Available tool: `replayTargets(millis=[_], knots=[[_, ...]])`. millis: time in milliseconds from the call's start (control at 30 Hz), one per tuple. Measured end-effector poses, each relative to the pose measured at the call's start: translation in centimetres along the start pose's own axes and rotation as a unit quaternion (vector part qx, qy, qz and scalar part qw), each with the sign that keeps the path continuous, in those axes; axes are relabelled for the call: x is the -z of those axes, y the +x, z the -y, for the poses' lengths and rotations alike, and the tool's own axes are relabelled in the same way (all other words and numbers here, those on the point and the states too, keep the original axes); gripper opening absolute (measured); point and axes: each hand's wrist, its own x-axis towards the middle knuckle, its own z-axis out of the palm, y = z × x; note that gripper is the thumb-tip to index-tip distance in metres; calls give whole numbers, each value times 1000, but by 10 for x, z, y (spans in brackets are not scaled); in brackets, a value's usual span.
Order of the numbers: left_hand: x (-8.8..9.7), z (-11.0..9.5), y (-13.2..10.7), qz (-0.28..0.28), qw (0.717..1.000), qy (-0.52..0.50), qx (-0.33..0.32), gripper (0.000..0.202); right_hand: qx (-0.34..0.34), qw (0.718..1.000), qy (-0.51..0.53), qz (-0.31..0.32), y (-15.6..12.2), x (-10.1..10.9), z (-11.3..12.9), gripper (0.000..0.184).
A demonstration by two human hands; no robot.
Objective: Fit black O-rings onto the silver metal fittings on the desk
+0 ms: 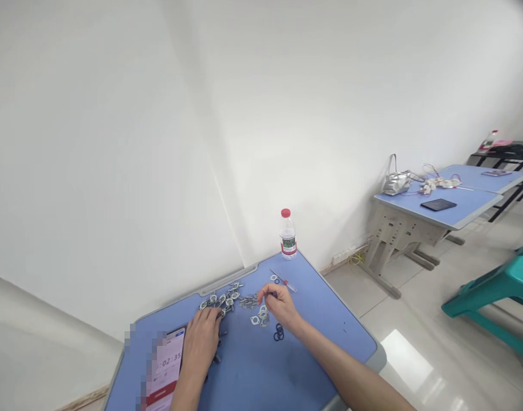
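Note:
My left hand point(204, 332) is bent down, fingers close together, at the near edge of a pile of metal plates with bolts point(222, 300). Its thumb and whatever lies under its fingertips are hidden. Dark bolt ends point(217, 358) show along its right side. My right hand point(280, 303) is closed, thumb and fingertips in a pinch; what they hold is too small to make out. Just left of it lie small screws point(246, 302). Flat oval plates with a hole point(255, 321) lie below its fingers. Black rubber rings point(278, 333) sit nearer me.
A phone with a running timer point(169, 365) lies left of my left hand. A red-handled screwdriver point(289, 284) rests beyond my right hand. A water bottle point(288, 240) stands at the blue table's point(325, 325) far corner by the wall. Another desk point(471, 214) and a green stool point(497, 291) are right.

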Motion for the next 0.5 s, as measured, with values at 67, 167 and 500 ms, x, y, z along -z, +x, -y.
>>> replayTargets(millis=[67,167,500], knots=[[1,-1,-1,5,1000,2,6,26,4,1000,-7,2,-1,0,-1,24],[4,-2,-3,14,1000,-2,14,26,2,1000,-14,7,-4,2,-2,22],[5,-7,-8,7,999,-42,27,20,-12,1000,-20,5,-8,7,2,18]])
